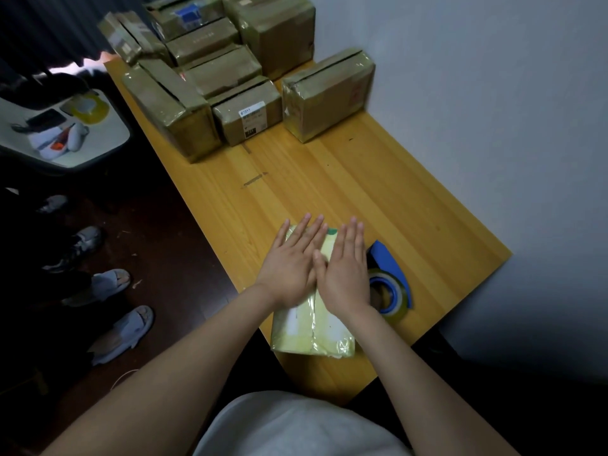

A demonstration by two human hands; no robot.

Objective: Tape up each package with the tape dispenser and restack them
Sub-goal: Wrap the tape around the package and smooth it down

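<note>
A pale yellow package (312, 334) wrapped in glossy clear tape lies at the near edge of the wooden table (329, 179). My left hand (292, 261) and my right hand (345, 271) lie flat on its top side by side, fingers straight and pointing away from me, pressing down. A blue tape dispenser (391, 281) with a roll of clear tape rests on the table just right of the package, beside my right hand. A stack of brown taped packages (214, 70) fills the far end of the table, with one more brown package (329, 93) apart at the right.
A wall runs along the table's right side. To the left, on the dark floor, stand other people's feet in sandals (121, 334) and shoes (79, 245). A white surface (108, 139) at far left holds a yellow tape roll (88, 108) and small items.
</note>
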